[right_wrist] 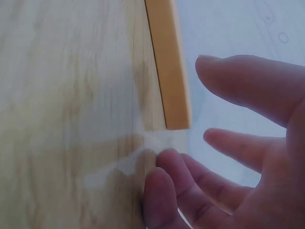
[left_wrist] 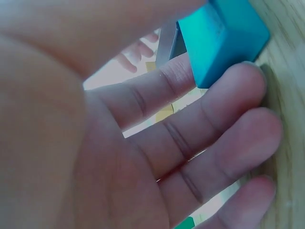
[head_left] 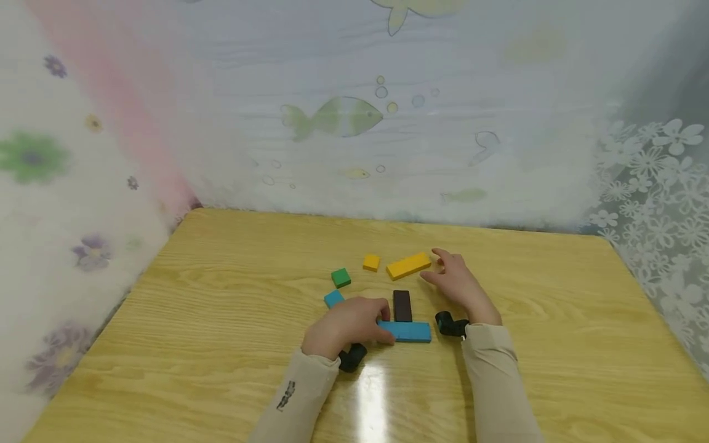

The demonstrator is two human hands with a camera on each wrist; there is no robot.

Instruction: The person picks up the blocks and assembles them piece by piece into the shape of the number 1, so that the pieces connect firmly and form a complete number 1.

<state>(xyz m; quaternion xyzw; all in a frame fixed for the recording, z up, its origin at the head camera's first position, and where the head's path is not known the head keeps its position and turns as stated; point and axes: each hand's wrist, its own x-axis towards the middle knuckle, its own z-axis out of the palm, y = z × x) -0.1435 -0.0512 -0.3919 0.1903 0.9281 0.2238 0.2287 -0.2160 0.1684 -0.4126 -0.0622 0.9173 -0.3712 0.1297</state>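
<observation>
My left hand [head_left: 351, 323] pinches the left end of a long blue block [head_left: 410, 331] between thumb and fingers. In the left wrist view the end of that blue block [left_wrist: 221, 43] sits between the thumb and the fingers, close to the wood. A dark brown block [head_left: 402, 306] stands at right angles to its far side. Beside the right end of a long yellow block [head_left: 408, 266], my right hand [head_left: 455, 283] is spread with nothing in it. The right wrist view shows the yellow block [right_wrist: 169, 67] just off the thumb and fingertips.
A small yellow block [head_left: 372, 263] and a green block [head_left: 341, 277] lie farther back on the wooden table [head_left: 221, 344]. Another blue block [head_left: 333, 298] is partly hidden behind my left hand. A patterned wall [head_left: 332, 166] borders the table's far edge.
</observation>
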